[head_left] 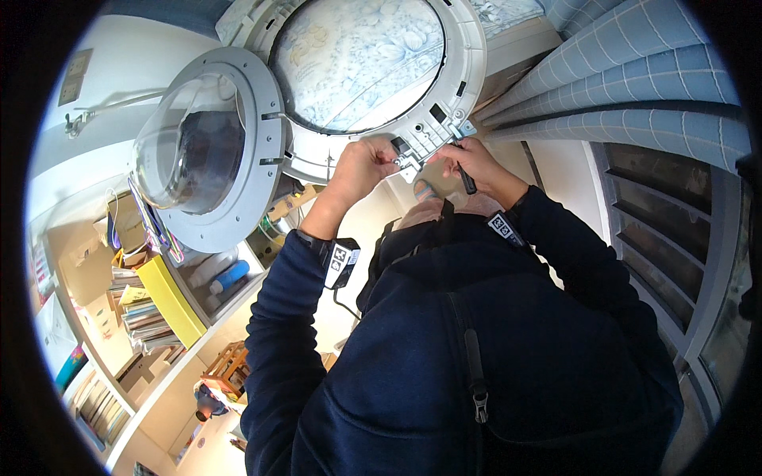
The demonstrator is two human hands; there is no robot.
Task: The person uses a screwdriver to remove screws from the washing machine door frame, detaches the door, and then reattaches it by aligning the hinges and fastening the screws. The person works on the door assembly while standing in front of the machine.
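Note:
A white ring-shaped washing machine front frame lies ahead of me. Its round door, with a grey rim and a clear bulging window, hangs open at its left. My left hand is closed, thumb and fingers pinching a small metal and dark part at the frame's near edge. Just right of it, my right hand is closed around a slim black-handled tool. That hand is beside the slotted bracket area of the frame. The tool's tip is hard to make out.
Blue checked curtains hang at the right, above a louvred frame. Shelves at the left hold books, a yellow box and a blue bottle. Another person is far off at lower left. Floral fabric shows through the ring.

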